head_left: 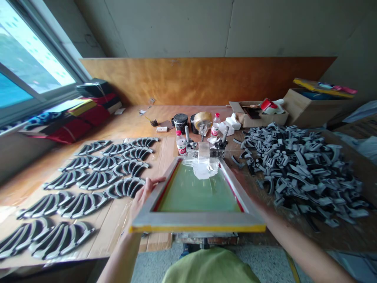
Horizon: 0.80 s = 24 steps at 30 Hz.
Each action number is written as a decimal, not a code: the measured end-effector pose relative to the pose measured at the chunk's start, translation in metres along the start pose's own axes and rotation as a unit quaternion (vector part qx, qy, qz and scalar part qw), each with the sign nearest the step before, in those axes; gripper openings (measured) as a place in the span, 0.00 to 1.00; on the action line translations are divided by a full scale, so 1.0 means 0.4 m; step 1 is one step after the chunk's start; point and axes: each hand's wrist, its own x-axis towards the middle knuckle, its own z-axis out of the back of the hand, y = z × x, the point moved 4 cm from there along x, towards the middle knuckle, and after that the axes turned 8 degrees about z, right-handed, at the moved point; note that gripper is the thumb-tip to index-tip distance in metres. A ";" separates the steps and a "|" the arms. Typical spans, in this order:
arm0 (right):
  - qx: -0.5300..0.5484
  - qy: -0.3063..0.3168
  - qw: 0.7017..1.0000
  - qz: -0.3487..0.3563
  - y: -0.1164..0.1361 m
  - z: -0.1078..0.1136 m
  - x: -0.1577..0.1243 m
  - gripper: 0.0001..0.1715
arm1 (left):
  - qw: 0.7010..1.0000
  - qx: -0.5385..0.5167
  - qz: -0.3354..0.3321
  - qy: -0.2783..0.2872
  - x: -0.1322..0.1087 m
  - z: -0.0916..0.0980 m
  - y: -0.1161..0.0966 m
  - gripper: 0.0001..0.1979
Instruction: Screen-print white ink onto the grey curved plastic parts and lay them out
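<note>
A screen-printing frame (197, 218) is tilted up in front of me, its green mesh (188, 192) bearing a whitish patch of ink (206, 169) near the far end. A hinge clamp (204, 151) holds its far side. My left hand (143, 194) is at the frame's left side, fingers bent and closed, one reaching to the edge; the fingertips are hidden by the frame. My right hand (255, 200) is at the right side, mostly behind the frame and smeared, so its fingers do not show. Under the near edge, part of a base (206, 238) is visible.
Rows of curved grey parts (91, 179) lie on cardboard (118, 220) at left. A heap of loose grey parts (306, 169) covers the right. Behind are red-capped bottles (181, 144), a black tub (180, 122), a tape roll (203, 119) and cardboard boxes (309, 106).
</note>
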 end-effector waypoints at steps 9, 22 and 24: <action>0.174 0.067 0.982 -0.022 0.028 -0.005 0.291 0.25 | 0.989 0.093 0.106 0.053 -0.009 -0.046 0.336 0.43; 0.224 0.164 0.948 0.158 0.098 -0.015 0.124 0.16 | 0.987 0.059 0.143 0.041 -0.012 -0.052 0.357 0.36; 0.244 0.177 0.935 0.185 0.088 0.000 0.124 0.17 | 0.987 0.060 0.142 0.040 -0.012 -0.053 0.362 0.36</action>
